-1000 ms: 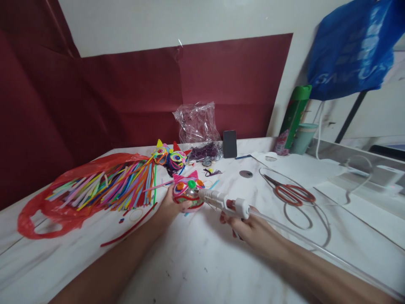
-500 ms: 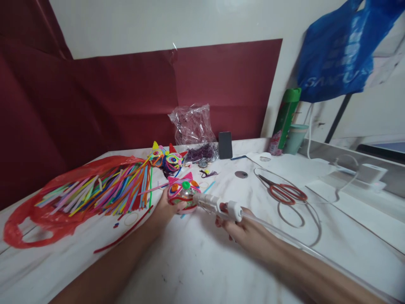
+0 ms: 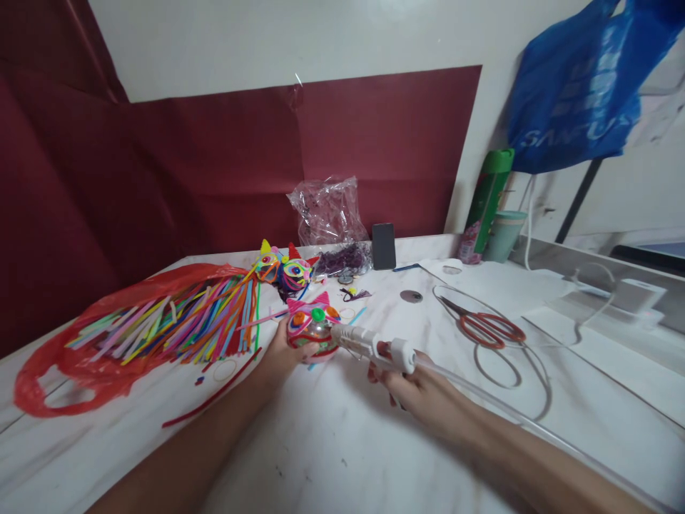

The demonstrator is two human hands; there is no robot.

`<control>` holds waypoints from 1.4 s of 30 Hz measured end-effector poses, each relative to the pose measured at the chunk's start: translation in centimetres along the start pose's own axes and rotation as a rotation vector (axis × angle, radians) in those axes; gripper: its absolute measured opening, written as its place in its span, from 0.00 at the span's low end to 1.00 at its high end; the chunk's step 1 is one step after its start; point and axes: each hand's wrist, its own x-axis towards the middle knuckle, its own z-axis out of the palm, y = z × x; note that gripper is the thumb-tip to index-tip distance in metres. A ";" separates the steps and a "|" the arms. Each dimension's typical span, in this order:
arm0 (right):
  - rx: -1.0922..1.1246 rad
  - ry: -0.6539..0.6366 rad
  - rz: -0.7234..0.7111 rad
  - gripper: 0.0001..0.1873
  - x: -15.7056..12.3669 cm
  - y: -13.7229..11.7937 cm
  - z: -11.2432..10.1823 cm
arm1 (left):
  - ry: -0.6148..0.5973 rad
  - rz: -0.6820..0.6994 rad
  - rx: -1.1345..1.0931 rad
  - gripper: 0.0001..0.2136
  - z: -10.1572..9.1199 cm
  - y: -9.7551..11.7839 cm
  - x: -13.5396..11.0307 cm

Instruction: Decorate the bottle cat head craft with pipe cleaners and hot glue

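My left hand [image 3: 292, 346] is closed around the lower left side of a decorated ball-shaped cat head [image 3: 315, 325]. It has pink ears, orange eye pieces and a green button-like piece at the centre, with red trim below. My right hand [image 3: 409, 378] grips a white hot glue gun [image 3: 369, 343], a clear glue stick [image 3: 481, 395] running out of its back end. The gun's nozzle points left and meets or nearly meets the front of the cat head; contact cannot be made out. Behind it stand two finished-looking cat heads [image 3: 294, 271], one yellow-eared, one red-eared.
Many coloured pipe cleaners [image 3: 176, 321] lie on a red plastic bag [image 3: 118, 378] at left. A red pipe cleaner [image 3: 211, 400] lies near my left forearm. Orange-handled scissors [image 3: 489, 330] rest at right among a looped cable [image 3: 500, 382]. A phone [image 3: 384, 246] leans at the back.
The whole scene has shifted slightly to the right in view. Both hands keep their holds, and the nozzle stays at the front of the cat head.
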 end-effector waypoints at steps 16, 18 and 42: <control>0.012 0.021 0.002 0.10 0.2 0.1 0.2 | 0.010 -0.021 0.020 0.38 0.2 0.1 -0.1; 0.006 0.016 0.007 0.10 0.2 0.1 0.2 | 0.018 -0.025 0.020 0.38 0.2 0.2 -0.1; 0.010 -0.020 -0.013 0.10 0.0 0.9 0.5 | 0.004 -0.024 0.010 0.41 -0.1 -0.3 0.1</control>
